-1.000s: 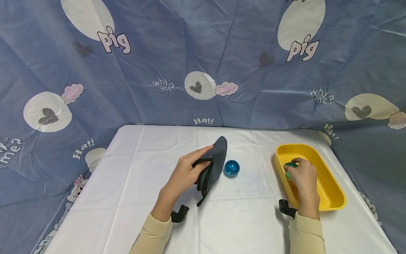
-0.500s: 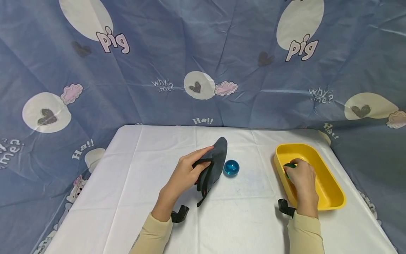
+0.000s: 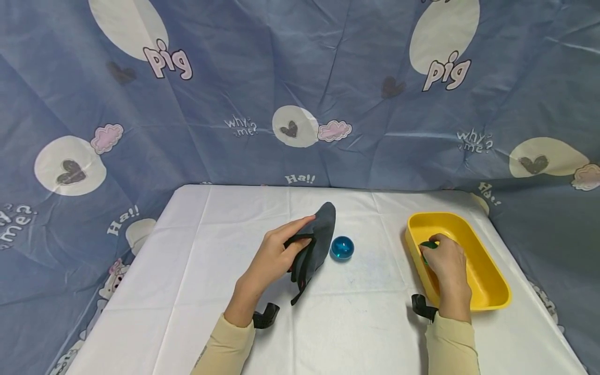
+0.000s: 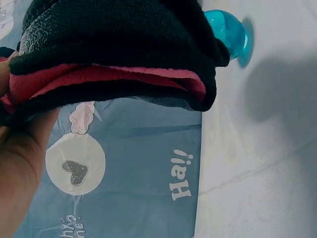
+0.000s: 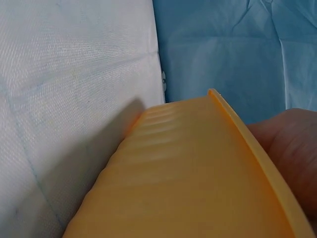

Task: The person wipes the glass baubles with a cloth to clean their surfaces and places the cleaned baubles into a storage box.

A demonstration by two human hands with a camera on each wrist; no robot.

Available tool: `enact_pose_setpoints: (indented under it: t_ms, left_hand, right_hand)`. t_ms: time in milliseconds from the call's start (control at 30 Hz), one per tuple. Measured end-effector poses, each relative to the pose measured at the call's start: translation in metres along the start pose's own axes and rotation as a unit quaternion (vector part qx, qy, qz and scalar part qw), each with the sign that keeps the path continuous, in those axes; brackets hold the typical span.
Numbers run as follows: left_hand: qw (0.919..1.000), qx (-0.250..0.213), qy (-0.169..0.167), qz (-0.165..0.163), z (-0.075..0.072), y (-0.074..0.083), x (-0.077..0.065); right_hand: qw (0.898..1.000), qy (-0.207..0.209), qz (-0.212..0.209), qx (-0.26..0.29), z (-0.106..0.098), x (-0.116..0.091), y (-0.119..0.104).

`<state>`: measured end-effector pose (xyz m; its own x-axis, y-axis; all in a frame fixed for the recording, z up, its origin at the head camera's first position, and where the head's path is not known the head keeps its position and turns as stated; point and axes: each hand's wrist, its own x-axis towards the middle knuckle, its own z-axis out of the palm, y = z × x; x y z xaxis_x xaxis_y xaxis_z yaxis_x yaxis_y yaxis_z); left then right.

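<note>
In the head view my left hand (image 3: 275, 250) grips a dark grey soft fabric piece (image 3: 323, 232), held upright with its fingers over one side and thumb on the other. The left wrist view shows its folded black edges and a pinkish-red fleecy lining (image 4: 114, 77); its exact kind I cannot tell. Just right of it a clear blue ball (image 3: 342, 248) rests on the table. My right hand (image 3: 447, 263) reaches down into a yellow tray (image 3: 487, 291), fingers curled on a green ball (image 3: 427, 245) near the tray's left wall. The hand partly covers that ball.
A white cloth (image 3: 370, 323) covers the table. Behind it hangs a blue printed curtain (image 3: 225, 94), which also falls along both sides. The tray's ribbed outer wall (image 5: 163, 163) fills much of the right wrist view.
Within the tray my right hand has shifted very slightly, and less of the green ball shows than one second ago. The left hand, fabric piece and blue ball stay put.
</note>
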<state>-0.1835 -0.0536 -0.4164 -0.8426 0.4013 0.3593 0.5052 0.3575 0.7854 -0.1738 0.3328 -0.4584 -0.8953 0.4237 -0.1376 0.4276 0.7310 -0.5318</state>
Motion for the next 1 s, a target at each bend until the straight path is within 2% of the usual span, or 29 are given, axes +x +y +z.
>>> enact_pose_setpoints:
  t_ms: [167, 333, 633, 767, 1000]
  left_hand:
    - [1.0000, 0.000, -0.002, 0.002, 0.001, 0.001, 0.000]
    - [1.0000, 0.001, -0.001, 0.003, 0.000, 0.001, 0.000]
    - [0.9999, 0.004, 0.000, 0.011, 0.000, 0.001, 0.000]
    - [1.0000, 0.004, 0.000, 0.009, -0.001, 0.001, 0.000]
    - [1.0000, 0.003, -0.001, -0.001, -0.001, 0.001, 0.000]
  right_hand:
    - [1.000, -0.012, 0.004, 0.001, -0.002, -0.001, -0.002]
    - [0.999, -0.021, 0.006, 0.037, -0.006, -0.001, -0.005]
    - [0.994, 0.008, -0.082, 0.072, -0.008, -0.010, -0.020]
    - [0.991, 0.009, -0.103, 0.081, -0.007, -0.014, -0.026]
    - [0.985, 0.051, -0.143, 0.076, -0.002, -0.015, -0.038]
